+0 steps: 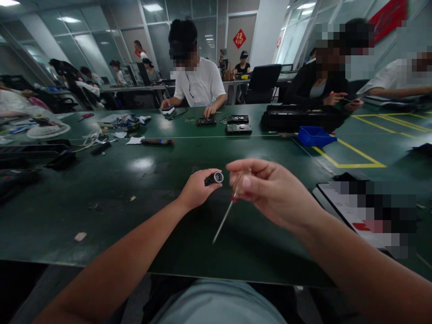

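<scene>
My left hand is closed around a small black tube that looks like a flashlight. Its round, silver-rimmed end faces toward me and to the right. A short gap away, my right hand grips a screwdriver by its clear and red handle. The thin metal shaft slants down to the left, its tip apart from the tube. Both hands are raised over the near part of the green table. Fingers hide much of the tube and part of the screwdriver's handle.
Across the table, a person in a white shirt handles parts beside hard drives. A blue scoop-shaped bin stands at right, past a blurred-out board. A dark pen-like tool and scraps lie left; another person holds a tool at far right.
</scene>
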A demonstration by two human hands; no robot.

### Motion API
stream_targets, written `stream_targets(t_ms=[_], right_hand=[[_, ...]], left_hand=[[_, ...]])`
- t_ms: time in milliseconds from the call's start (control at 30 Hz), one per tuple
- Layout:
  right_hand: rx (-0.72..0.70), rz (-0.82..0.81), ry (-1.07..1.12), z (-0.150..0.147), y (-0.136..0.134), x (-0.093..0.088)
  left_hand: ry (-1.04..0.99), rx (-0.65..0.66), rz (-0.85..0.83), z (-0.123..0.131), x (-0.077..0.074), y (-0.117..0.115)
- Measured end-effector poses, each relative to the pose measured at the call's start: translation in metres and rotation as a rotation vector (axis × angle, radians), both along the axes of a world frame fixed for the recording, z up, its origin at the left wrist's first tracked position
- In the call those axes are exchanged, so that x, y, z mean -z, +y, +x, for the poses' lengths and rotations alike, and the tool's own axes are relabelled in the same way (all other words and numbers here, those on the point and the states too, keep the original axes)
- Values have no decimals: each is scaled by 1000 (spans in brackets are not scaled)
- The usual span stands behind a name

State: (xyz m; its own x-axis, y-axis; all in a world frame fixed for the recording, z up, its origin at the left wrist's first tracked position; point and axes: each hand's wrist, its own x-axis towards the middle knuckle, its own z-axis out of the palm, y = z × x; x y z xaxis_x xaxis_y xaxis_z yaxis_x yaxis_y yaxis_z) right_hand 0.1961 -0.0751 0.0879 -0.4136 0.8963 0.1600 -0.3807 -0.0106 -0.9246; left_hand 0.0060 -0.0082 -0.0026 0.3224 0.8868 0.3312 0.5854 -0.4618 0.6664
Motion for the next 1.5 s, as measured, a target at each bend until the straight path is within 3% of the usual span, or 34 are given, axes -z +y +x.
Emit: stream_targets(t_ms=[133, 233, 433, 600, 767, 1000, 1200, 1367, 1500], right_hand=[[521, 133, -77, 23, 42, 32], [644, 150, -112, 29, 56, 52], [652, 184, -219, 24, 62, 73], [691, 258, -303, 24, 56, 67], [831, 514, -821, 23, 40, 46], [566, 756, -1069, 13, 26, 28], [631, 654, -1215, 3, 33, 32], [668, 667, -1016, 7, 39, 48], [602, 617, -1037, 10, 35, 58]], left_hand=[[-15, 16, 23, 0, 0, -1], [-10, 16, 28, 0, 2, 0], [3, 20, -3, 0, 0, 0], [-1, 27, 3, 0, -1, 0], [-9, 41, 44, -3, 2, 2], [3, 88, -4, -3, -2, 2], [35, 78, 14, -4, 0, 3], [54, 38, 52, -7, 6, 7], [69, 8, 67, -12, 7, 11]])
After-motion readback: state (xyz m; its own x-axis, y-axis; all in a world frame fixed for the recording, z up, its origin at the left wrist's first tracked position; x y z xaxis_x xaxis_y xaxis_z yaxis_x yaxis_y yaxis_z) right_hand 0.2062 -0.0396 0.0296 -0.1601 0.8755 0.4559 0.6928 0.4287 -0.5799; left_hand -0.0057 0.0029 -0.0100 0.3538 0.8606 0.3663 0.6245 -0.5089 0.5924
